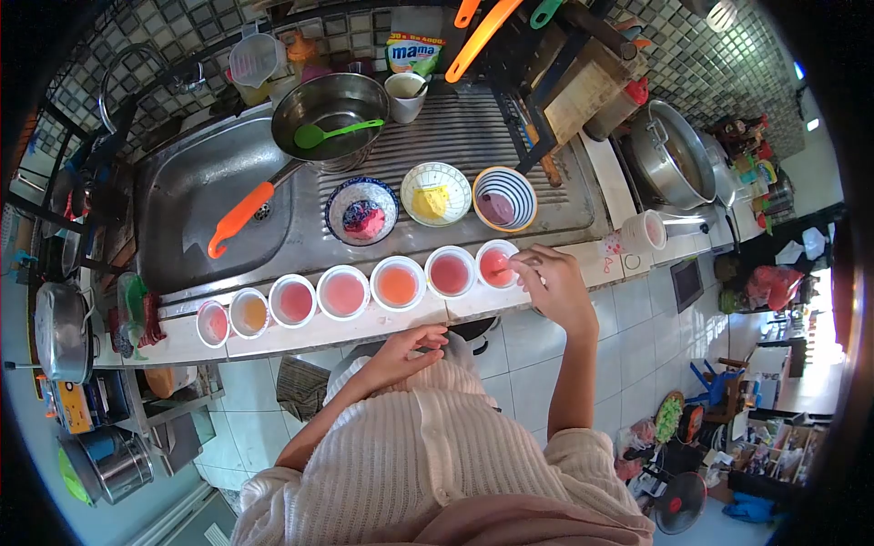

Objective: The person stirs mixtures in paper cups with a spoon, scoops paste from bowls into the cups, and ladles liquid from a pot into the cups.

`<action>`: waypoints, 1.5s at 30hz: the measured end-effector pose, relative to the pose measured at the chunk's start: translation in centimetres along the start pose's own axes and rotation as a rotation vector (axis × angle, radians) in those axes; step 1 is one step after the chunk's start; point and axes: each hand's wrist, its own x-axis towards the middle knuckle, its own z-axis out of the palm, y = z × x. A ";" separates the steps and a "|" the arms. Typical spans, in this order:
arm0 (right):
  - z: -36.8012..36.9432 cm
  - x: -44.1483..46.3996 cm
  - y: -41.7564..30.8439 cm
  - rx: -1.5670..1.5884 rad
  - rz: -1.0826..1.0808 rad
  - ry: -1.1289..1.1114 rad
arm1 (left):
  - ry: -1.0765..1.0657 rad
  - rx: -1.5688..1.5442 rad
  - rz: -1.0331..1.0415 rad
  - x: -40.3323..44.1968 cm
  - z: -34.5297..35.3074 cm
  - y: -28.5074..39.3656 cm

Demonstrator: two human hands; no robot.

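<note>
My right hand is at the last cup on the right, which holds red-pink liquid. Its thumb and fingers pinch together over the rim, and what they hold is too small to name. My left hand hovers by the counter edge in front of my shirt, fingers loosely stretched and holding nothing. Along the counter stands a row of several white cups, among them one with orange liquid, a dark pink one and a yellowish one.
Behind the cups sit a blue-rimmed bowl with pink and dark contents, a bowl with yellow and a striped bowl. A pan with an orange handle holds a green spoon. Another cup stands right.
</note>
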 end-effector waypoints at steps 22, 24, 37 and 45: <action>0.3 -0.2 -0.1 -0.008 0.042 -0.022 | -0.019 0.038 0.026 0.1 0.0 0.0; 0.2 -0.1 0.2 -0.056 0.003 0.015 | -0.009 0.027 0.024 0.1 0.0 -0.3; 0.1 -0.3 0.0 -0.075 -0.083 0.064 | -0.026 0.014 0.030 0.1 0.0 -0.5; 0.3 -0.5 0.2 0.052 0.034 0.080 | -0.018 -0.008 0.026 0.1 0.0 -0.8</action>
